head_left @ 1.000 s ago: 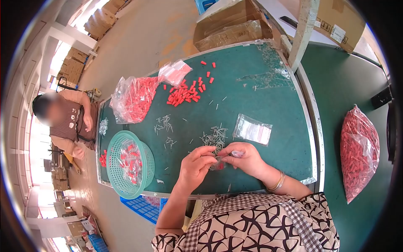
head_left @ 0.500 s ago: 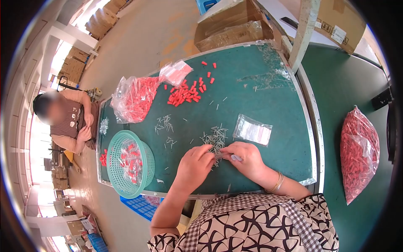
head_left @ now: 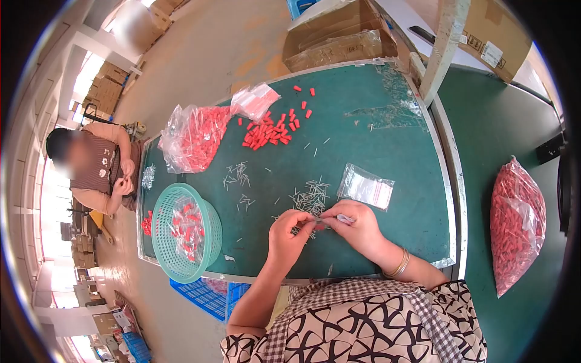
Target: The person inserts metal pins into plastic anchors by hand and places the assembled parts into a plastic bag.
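Observation:
My left hand and my right hand meet at the near side of the green table. Between their pinched fingertips is a small clear plastic bag, its contents mostly hidden by the fingers. Part of it, or another folded bag, sticks out from my right hand. Just beyond the fingers lies a pile of thin metal pins. Flat clear zip bags rest to the right of the pile. Loose red plugs are heaped farther back.
A green basket with filled bags stands at the left, below a large bag of red plugs. Another person sits beyond the table's left end. Another full bag lies at the right. A cardboard box is behind the table.
My left hand has shifted slightly, its fingertips still meeting my right hand's at the small bag. The other person's hands have come together. The view has tilted a little.

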Action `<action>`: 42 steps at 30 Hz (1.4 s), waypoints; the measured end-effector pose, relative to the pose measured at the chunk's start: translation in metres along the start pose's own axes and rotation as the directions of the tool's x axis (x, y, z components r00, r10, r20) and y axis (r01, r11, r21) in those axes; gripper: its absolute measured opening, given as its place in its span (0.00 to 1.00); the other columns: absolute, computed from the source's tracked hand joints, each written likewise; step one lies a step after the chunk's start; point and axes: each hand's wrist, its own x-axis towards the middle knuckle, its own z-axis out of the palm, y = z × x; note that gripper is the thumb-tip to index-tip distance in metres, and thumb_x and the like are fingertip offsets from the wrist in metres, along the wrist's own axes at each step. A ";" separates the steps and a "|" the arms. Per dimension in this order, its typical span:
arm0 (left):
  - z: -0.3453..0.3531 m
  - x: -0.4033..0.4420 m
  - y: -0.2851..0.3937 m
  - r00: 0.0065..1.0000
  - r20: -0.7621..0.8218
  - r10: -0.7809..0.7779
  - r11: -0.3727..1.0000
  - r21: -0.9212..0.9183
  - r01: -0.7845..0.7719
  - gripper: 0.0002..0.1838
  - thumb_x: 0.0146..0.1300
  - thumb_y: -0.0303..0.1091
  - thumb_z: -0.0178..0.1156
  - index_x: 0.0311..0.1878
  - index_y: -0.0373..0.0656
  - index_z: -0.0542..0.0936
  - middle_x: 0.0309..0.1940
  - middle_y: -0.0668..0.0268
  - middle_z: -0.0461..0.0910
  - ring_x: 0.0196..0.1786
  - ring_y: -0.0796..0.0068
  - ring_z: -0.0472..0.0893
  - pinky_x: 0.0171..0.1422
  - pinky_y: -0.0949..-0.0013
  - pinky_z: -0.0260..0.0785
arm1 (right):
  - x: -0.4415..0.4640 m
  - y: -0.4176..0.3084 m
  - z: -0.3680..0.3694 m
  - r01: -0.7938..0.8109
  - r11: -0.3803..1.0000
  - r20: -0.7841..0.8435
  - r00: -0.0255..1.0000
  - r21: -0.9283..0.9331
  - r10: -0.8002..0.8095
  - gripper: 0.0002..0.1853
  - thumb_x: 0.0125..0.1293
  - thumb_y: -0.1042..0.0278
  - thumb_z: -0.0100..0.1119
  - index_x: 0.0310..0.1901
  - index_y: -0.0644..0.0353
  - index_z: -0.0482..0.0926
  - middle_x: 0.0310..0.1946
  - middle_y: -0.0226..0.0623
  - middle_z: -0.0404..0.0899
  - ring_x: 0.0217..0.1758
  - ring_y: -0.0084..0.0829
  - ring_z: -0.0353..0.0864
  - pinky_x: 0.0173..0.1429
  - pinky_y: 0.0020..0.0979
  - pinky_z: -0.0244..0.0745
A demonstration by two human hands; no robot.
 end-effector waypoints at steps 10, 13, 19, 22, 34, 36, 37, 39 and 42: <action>0.008 0.003 -0.003 0.999 0.025 -0.038 0.999 -0.023 0.039 0.05 0.56 0.18 0.65 0.35 0.34 0.81 0.33 0.66 0.79 0.34 0.79 0.77 0.40 0.75 0.70 | 0.001 0.002 0.002 -0.031 0.999 0.007 0.999 -0.036 0.031 0.04 0.57 0.74 0.67 0.34 0.60 0.85 0.31 0.37 0.80 0.35 0.35 0.81 0.39 0.33 0.74; 0.010 0.003 -0.008 1.000 -0.005 0.031 0.999 0.014 -0.030 0.05 0.56 0.19 0.65 0.36 0.34 0.81 0.32 0.67 0.79 0.34 0.80 0.77 0.40 0.75 0.70 | 0.000 0.004 0.001 -0.017 1.000 0.004 1.000 -0.013 0.017 0.03 0.57 0.74 0.67 0.34 0.61 0.84 0.30 0.37 0.80 0.35 0.35 0.81 0.38 0.33 0.74; 0.007 0.005 -0.003 0.996 0.044 -0.077 0.996 -0.048 0.079 0.04 0.57 0.20 0.66 0.35 0.36 0.81 0.32 0.69 0.79 0.34 0.81 0.77 0.41 0.76 0.70 | 0.001 0.006 0.001 0.007 1.000 -0.009 1.000 0.025 -0.007 0.04 0.56 0.75 0.68 0.33 0.61 0.84 0.31 0.37 0.80 0.34 0.35 0.81 0.39 0.33 0.75; 0.007 0.004 -0.006 0.995 0.056 -0.082 0.993 -0.082 0.087 0.04 0.58 0.21 0.65 0.36 0.36 0.81 0.31 0.70 0.79 0.34 0.83 0.76 0.41 0.77 0.69 | 0.001 0.004 0.000 0.005 0.999 -0.003 1.000 0.036 -0.004 0.04 0.56 0.75 0.68 0.34 0.61 0.84 0.31 0.37 0.80 0.35 0.35 0.81 0.39 0.32 0.75; -0.002 0.004 -0.019 0.991 0.059 -0.118 0.974 -0.186 0.127 0.03 0.60 0.21 0.64 0.37 0.36 0.81 0.33 0.73 0.79 0.33 0.87 0.73 0.36 0.80 0.65 | 0.002 0.005 -0.001 -0.020 0.999 -0.016 1.000 0.035 0.021 0.04 0.55 0.76 0.68 0.34 0.61 0.84 0.30 0.37 0.80 0.35 0.35 0.81 0.38 0.32 0.74; 0.001 0.004 -0.016 0.996 0.044 -0.080 0.983 -0.162 0.086 0.03 0.59 0.21 0.65 0.36 0.36 0.81 0.33 0.72 0.78 0.33 0.86 0.74 0.37 0.79 0.66 | 0.002 0.005 0.000 -0.007 0.999 -0.013 1.000 0.032 0.007 0.05 0.55 0.75 0.68 0.34 0.60 0.84 0.30 0.37 0.80 0.35 0.35 0.81 0.38 0.32 0.74; 0.003 0.004 -0.013 0.997 0.038 -0.060 0.986 -0.150 0.066 0.03 0.58 0.21 0.65 0.35 0.36 0.81 0.33 0.71 0.78 0.33 0.85 0.74 0.37 0.79 0.66 | 0.002 0.007 0.001 -0.005 0.999 -0.015 1.000 0.039 0.006 0.05 0.55 0.75 0.69 0.34 0.60 0.84 0.30 0.37 0.80 0.34 0.35 0.80 0.38 0.32 0.74; 0.006 0.005 -0.007 1.000 0.019 -0.024 0.995 -0.093 0.025 0.03 0.57 0.20 0.66 0.34 0.36 0.82 0.33 0.70 0.79 0.33 0.83 0.75 0.37 0.77 0.66 | 0.001 0.009 0.002 -0.006 0.998 -0.015 1.000 0.059 0.006 0.04 0.55 0.75 0.69 0.34 0.60 0.84 0.30 0.36 0.79 0.34 0.34 0.80 0.38 0.32 0.74; 0.006 0.006 -0.005 0.999 0.005 0.034 0.999 -0.028 -0.033 0.03 0.56 0.19 0.66 0.33 0.36 0.82 0.33 0.68 0.79 0.34 0.81 0.76 0.38 0.76 0.67 | 0.001 0.009 0.002 -0.022 0.995 -0.006 1.000 0.094 0.023 0.03 0.56 0.75 0.68 0.33 0.60 0.85 0.29 0.36 0.79 0.33 0.32 0.80 0.38 0.31 0.73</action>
